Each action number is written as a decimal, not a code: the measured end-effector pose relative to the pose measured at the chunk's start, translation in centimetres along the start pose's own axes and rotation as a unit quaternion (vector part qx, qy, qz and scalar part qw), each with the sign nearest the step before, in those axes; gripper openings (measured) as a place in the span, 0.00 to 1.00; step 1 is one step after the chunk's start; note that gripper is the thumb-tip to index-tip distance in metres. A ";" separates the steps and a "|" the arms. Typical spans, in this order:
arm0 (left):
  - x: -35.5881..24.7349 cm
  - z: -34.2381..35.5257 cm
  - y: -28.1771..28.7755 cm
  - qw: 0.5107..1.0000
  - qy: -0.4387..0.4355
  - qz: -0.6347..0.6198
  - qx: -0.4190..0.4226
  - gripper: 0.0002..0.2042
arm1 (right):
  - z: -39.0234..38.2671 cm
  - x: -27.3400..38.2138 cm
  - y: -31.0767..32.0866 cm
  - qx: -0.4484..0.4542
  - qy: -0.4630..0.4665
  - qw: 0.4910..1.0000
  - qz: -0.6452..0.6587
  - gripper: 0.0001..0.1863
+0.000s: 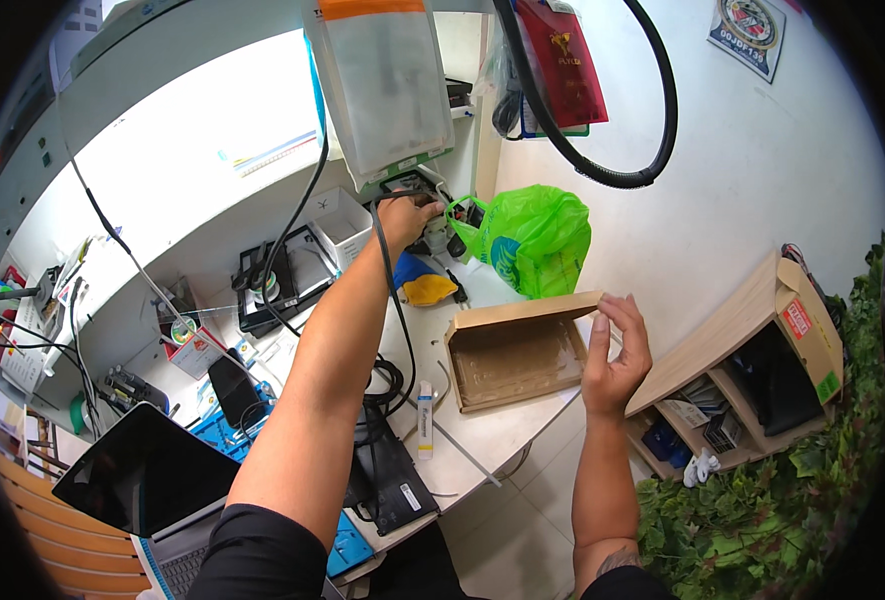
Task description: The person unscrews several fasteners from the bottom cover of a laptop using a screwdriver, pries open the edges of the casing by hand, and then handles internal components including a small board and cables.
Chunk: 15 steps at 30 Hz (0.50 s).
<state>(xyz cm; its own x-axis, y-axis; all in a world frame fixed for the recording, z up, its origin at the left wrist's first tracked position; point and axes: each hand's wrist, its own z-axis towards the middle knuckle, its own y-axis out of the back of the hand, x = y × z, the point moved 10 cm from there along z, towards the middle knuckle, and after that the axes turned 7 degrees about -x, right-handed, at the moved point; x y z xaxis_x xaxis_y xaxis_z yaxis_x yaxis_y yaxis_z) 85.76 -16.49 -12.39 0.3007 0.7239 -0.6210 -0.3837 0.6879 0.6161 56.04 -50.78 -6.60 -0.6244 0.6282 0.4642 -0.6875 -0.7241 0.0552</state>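
My left hand (408, 218) reaches to the back of the white table, among small items beside a green plastic bag (537, 240). Its fingers curl inward, and what they grip is hidden. A black cable (399, 320) passes over that hand and runs down beside the forearm. On the table's right side, an open shallow cardboard box (512, 372) has its lid flap raised. My right hand (617, 355) is at the lid's right corner, thumb and fingertips closed on the edge. Just behind the box lies a blue and yellow pouch (424, 282).
A laptop (177, 555) and a dark tablet-like screen (142, 470) are at the lower left. A black flat device (397, 490) lies near the front edge. A wooden shelf unit (742, 380) stands to the right. A thick black hose (652, 120) hangs overhead.
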 end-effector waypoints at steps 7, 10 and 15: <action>-1.3 0.8 -1.3 0.996 -0.048 0.072 0.014 0.17 | -4.5 -3.3 0.3 0.004 -0.075 0.997 0.017 0.08; -1.3 1.3 -2.3 0.993 -0.021 0.103 0.053 0.19 | -5.3 -4.0 1.2 -0.011 -0.096 0.995 0.017 0.08; -1.6 1.1 -2.9 0.989 -0.039 0.137 0.035 0.23 | -6.2 -2.4 2.1 -0.006 -0.116 0.993 0.030 0.10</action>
<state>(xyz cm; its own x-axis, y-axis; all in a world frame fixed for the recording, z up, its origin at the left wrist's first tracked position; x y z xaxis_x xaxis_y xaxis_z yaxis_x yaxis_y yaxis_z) 87.37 -19.62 -12.67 0.2613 0.8832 -0.3894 -0.3994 0.4662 0.7894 53.84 -52.01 -13.04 -0.5634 0.5005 0.6573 -0.6569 -0.7539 0.0109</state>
